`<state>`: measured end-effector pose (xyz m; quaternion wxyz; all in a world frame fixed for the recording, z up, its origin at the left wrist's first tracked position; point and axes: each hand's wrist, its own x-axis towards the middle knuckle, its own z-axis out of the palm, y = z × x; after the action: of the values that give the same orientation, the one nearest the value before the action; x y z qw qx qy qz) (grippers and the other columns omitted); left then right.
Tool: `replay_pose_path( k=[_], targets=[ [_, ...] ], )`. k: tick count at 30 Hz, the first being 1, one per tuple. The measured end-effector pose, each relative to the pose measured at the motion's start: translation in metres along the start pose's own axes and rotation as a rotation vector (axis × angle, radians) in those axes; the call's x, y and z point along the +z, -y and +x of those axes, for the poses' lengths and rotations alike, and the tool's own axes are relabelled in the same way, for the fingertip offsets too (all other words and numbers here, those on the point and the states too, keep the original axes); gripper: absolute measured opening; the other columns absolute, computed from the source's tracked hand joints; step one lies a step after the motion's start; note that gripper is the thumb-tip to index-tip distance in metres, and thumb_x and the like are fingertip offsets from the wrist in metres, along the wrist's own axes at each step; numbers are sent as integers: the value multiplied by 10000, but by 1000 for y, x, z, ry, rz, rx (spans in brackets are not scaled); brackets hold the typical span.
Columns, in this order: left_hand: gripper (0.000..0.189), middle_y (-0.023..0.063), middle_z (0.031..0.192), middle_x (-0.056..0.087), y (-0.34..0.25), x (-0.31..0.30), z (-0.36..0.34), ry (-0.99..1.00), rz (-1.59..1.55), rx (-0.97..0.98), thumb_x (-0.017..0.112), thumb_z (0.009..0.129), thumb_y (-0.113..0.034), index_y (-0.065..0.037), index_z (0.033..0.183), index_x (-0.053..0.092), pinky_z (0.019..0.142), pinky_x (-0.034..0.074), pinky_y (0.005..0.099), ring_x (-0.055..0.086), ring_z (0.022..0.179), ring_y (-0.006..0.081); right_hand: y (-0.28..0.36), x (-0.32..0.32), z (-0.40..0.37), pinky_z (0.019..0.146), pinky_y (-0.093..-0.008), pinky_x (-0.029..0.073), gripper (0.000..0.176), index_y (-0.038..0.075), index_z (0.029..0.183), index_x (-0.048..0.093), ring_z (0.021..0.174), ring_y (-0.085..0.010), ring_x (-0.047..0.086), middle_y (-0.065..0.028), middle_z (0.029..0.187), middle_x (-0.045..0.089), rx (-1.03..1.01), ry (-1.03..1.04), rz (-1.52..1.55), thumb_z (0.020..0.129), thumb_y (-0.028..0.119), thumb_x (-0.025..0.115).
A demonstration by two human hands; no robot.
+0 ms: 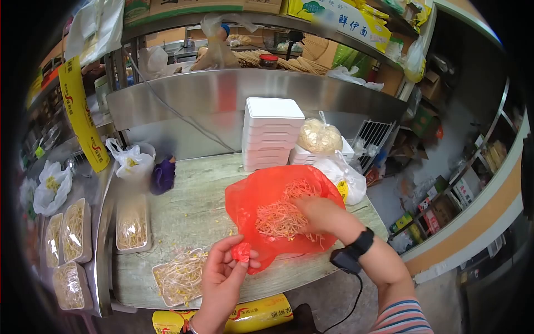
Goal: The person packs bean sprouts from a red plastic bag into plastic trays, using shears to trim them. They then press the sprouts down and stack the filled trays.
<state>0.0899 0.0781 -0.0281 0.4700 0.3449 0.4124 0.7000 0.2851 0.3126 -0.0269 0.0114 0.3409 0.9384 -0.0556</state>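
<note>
Wood-grain tabletop (189, 178) carried a spread red plastic bag (245, 192); its bean sprouts (278, 220) lay against and leftward of the nearer right hand (320, 214), whose grip I couldn't tell. The left hand (225, 267) pinched bunched red plastic (242, 252).

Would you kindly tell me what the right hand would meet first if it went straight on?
The right hand would most likely meet the bean sprouts in the red bag first, though depth is unclear.
</note>
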Motion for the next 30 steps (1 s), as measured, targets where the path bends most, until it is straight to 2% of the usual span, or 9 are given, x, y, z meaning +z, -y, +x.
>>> replay_pose_path(
  k=[5,9,11,17,18,20,23,27,30],
  targets=[
    [419,146,1146,672,1,-9,-4,40,13,8,534,1008,68,1,1414,458,919,551,317,683,1009,181,-14,43,16,818,-445,594,463,59,1131,719,941,-336,726,-149,1032,748,386,278,-284,716,206,860],
    [413,138,1146,671,0,-11,-1,27,8,-14,532,1011,62,-3,1412,462,918,549,313,681,1008,180,-38,25,8,733,-449,594,377,85,1042,740,839,-357,728,-132,950,752,345,320,-315,688,169,841],
    [410,135,1145,670,1,-8,0,29,5,-18,532,1012,61,-4,1411,464,919,548,312,680,1008,178,-43,6,-2,718,-462,569,284,77,976,725,844,-374,706,-161,932,726,238,-115,-229,722,175,807],
    [397,125,1143,670,-4,-3,1,54,-3,7,536,1015,55,-10,1402,478,917,546,308,679,1001,170,-19,-23,2,733,-515,545,214,28,870,698,841,-404,686,-202,895,702,51,-669,47,842,239,729],
    [401,121,1130,674,-4,-2,0,32,-9,5,555,1009,44,-15,1400,486,895,547,308,678,973,167,-19,-10,7,733,-515,545,214,28,870,698,841,-404,686,-202,895,702,50,-668,49,842,239,729],
    [406,117,1117,677,-4,-3,1,17,-11,8,573,1002,32,-20,1397,495,872,548,308,677,946,165,-24,27,19,753,-534,542,234,21,953,695,886,-425,681,-224,963,704,65,-229,73,882,244,692],
    [398,123,1140,671,-1,-6,-1,42,4,-13,542,1016,49,-11,1405,479,918,546,306,678,1004,168,-15,47,35,784,-534,549,283,12,1010,685,920,-442,679,-257,1010,698,228,-181,182,902,273,686],
    [403,122,1144,670,-2,-6,1,48,-6,-11,546,1016,45,-14,1409,475,921,546,305,677,1003,168,2,73,44,836,-472,583,436,3,1087,702,981,-402,706,-218,1043,726,100,-369,16,830,351,754],
    [405,123,1146,669,0,-6,1,49,-7,-9,549,1016,42,-15,1410,473,921,546,306,676,1004,168,27,71,42,889,-473,560,553,11,1147,672,1033,-393,681,-225,1130,699,164,-281,-132,762,389,794]
  ],
)
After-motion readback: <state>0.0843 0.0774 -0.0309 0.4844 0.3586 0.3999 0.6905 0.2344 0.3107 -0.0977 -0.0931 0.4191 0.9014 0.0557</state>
